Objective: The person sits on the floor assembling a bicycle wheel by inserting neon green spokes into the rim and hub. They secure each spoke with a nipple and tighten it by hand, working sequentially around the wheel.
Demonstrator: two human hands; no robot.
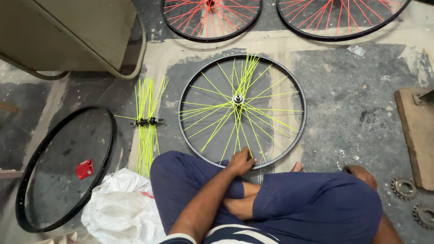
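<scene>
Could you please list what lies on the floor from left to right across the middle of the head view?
Bare black wheel rim → loose hub with a bundle of yellow-green spokes → black wheel laced with yellow-green spokes, touched by the left hand → wooden board.

A bicycle-wheel workshop: spoked rims (242,110) and sprockets (403,188) on concrete floor (352,104).

The grey concrete floor (352,104) is carrying a wheel with yellow spokes (242,110), an empty black rim (27,174), a loose spoke bundle (147,122), a white bag (120,210) and two sprockets (403,188).
</scene>
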